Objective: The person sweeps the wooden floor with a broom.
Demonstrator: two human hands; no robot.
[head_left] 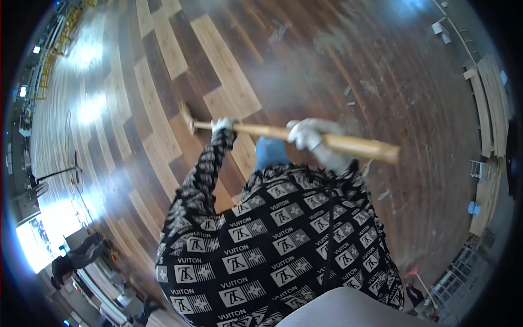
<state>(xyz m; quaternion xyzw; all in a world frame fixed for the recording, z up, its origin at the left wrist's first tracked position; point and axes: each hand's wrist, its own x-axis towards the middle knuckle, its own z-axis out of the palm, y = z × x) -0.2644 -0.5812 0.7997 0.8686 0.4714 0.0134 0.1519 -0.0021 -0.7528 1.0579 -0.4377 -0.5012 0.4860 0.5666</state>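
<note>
A broom with a pale wooden handle (261, 130) lies across the front of my body. My left hand (223, 125), in a white glove, is wrapped round the handle close to the broom's head (187, 118). Further up the handle, my right hand (308, 134), also white-gloved, is closed on it. The thick end of the handle sticks out to the right past that hand. The bristles point left over the plank floor (223, 92), but I cannot tell whether they touch it. Black patterned sleeves cover both arms, and something blue (271, 153) shows below the handle.
Small scraps (347, 91) and dusty smears lie on the dark planks to the right. Long boards (490, 109) are stacked along the right side, with a metal rack (455, 280) below them. At the left, a person (76, 261) is near a bright opening, and a cable crosses the floor.
</note>
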